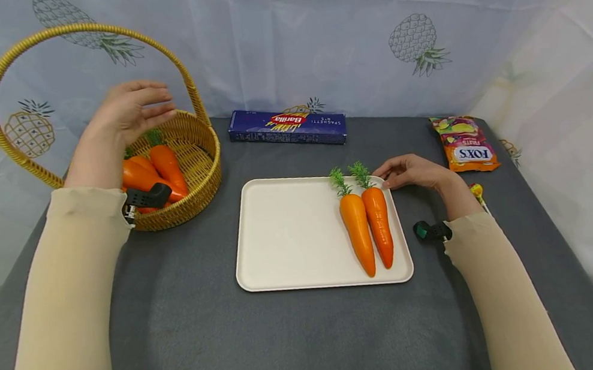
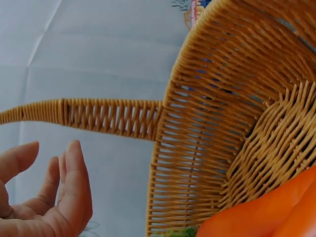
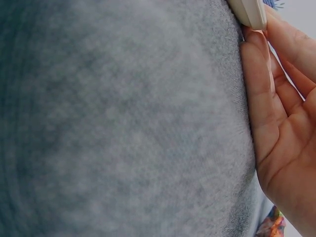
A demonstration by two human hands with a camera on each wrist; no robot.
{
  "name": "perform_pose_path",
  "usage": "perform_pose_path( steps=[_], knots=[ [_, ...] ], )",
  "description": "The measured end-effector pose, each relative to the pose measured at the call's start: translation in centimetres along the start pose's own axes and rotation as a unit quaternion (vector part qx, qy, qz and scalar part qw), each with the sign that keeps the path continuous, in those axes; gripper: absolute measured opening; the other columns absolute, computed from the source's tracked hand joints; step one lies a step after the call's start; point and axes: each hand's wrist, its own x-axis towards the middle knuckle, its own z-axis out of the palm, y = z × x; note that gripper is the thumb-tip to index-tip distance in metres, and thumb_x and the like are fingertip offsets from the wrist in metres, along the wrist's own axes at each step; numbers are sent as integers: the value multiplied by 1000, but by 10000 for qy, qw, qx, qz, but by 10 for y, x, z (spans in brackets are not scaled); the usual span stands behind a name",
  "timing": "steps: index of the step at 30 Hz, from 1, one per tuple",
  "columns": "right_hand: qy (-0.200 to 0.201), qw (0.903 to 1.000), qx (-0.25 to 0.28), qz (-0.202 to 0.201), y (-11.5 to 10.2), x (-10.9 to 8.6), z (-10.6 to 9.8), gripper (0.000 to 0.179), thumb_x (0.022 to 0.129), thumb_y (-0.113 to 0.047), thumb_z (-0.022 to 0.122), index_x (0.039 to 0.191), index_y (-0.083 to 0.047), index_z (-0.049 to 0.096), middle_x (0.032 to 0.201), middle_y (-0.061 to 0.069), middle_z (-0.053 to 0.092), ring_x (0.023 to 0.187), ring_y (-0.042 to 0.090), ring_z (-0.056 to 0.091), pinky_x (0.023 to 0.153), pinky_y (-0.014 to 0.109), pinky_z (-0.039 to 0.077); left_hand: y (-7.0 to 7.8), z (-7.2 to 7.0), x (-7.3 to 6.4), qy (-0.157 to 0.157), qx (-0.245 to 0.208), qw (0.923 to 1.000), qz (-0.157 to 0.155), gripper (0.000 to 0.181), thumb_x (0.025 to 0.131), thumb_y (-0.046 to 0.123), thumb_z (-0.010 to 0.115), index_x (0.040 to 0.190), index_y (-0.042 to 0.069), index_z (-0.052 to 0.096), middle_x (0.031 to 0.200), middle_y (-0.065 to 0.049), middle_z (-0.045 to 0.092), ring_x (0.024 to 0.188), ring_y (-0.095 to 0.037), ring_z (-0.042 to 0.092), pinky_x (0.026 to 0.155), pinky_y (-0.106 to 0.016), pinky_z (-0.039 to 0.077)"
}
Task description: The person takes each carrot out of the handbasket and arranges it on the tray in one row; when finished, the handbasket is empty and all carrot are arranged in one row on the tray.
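My left hand [image 1: 133,108] is raised over the wicker basket [image 1: 210,185], inside the arc of its tall handle, with loosely bent fingers and nothing between them. In the left wrist view the fingers [image 2: 74,187] hang apart from the basket's handle [image 2: 113,117]. Several orange carrots [image 1: 166,162] with green tops lie in the basket. On the cream tray [image 1: 291,234] two more carrots lie side by side at the right, a lighter one [image 1: 356,227] and a redder one [image 1: 378,218]. My right hand [image 1: 417,172] pinches the tray's far right corner between thumb and fingers.
A blue spaghetti box [image 1: 287,127] lies behind the tray along the back edge. To the right are a candy bag [image 1: 466,143] and a lollipop [image 1: 477,191], close to the right forearm. Pineapple-print cloth [image 1: 313,38] hangs behind the grey table [image 1: 292,348].
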Motion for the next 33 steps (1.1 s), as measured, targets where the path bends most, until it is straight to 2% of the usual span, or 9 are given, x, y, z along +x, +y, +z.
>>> perform_pose_path(
  steps=[5, 13, 16, 20, 25, 27, 29, 31, 33],
  knots=[
    [14, 10000, -17, 16, 1, 1, 0, 42, 93, -11, 66, 132, 3, 57, 101, -11, 67, 85, 12, 60, 83, 19, 57, 0, -7, 5, 186, -160, 9997, -65, 16, 93, 11, 65, 109, 13, 63, 110, 0, 57, 88, -16, 65, 78, -25, 62],
    [-31, 10000, 12, 5, 1, 2, 0, 42, 94, -11, 66, 132, 3, 56, 101, -11, 66, 85, 12, 59, 83, 19, 57, -2, -21, 9, 423, 98, 9987, -261, 19, 94, 14, 66, 111, 17, 60, 126, 4, 50, 83, -13, 67, 78, -21, 61],
    [-26, 10000, 10, 20, 1, 1, 0, 42, 94, -10, 66, 133, 3, 56, 101, -11, 67, 85, 12, 59, 83, 19, 58, -2, -28, 9, 443, 294, 9981, -311, 36, 94, 16, 65, 128, 20, 54, 128, 6, 47, 86, -13, 66, 78, -19, 60],
    [2, 10000, -54, 39, 1, 0, -1, 42, 94, -11, 65, 133, 3, 57, 102, -11, 66, 85, 12, 59, 83, 19, 57, -2, -35, 10, 450, 603, 9962, -437, 66, 96, 18, 63, 153, 23, 30, 127, 7, 48, 94, -11, 61, 78, -17, 59],
    [-8, 10000, -84, 4, 0, -1, 0, 42, 94, -12, 66, 132, 2, 57, 103, -11, 66, 86, 12, 59, 84, 18, 57, -7, -42, 11, 461, 1074, 9907, -691, 77, 98, 22, 60, 159, 22, 13, 135, 8, 46, 109, -10, 56, 77, -15, 58],
    [-18, 10000, -47, 5, -1, -2, 0, 41, 94, -12, 66, 132, 1, 58, 103, -11, 66, 86, 12, 59, 84, 18, 58, -10, -43, 12, 465, 1244, 9880, -792, 79, 98, 24, 59, 160, 22, 9, 148, 8, 39, 123, -12, 50, 79, -14, 58],
    [-30, 10000, -19, 7, -1, -2, 0, 41, 94, -12, 66, 132, 1, 58, 103, -11, 67, 86, 12, 60, 84, 18, 58, -13, -44, 13, 468, 1392, 9850, -905, 81, 98, 25, 59, 160, 24, 6, 162, 5, 26, 137, -14, 42, 81, -13, 57],
    [-40, 10000, -9, -4, -1, -1, 0, 41, 94, -12, 66, 132, 2, 57, 102, -11, 67, 86, 12, 60, 84, 18, 58, -14, -45, 13, 458, 1544, 9818, -1004, 85, 98, 27, 58, 159, 25, 0, 168, 2, 10, 150, -16, 30, 86, -12, 56],
    [-44, 10000, -10, -2, -1, -1, 0, 41, 94, -12, 65, 132, 2, 57, 102, -11, 67, 86, 12, 60, 84, 18, 58, -15, -45, 13, 421, 1696, 9785, -1097, 87, 98, 30, 57, 159, 26, -5, 169, 2, 2, 156, -16, 17, 92, -10, 54]
  ],
)
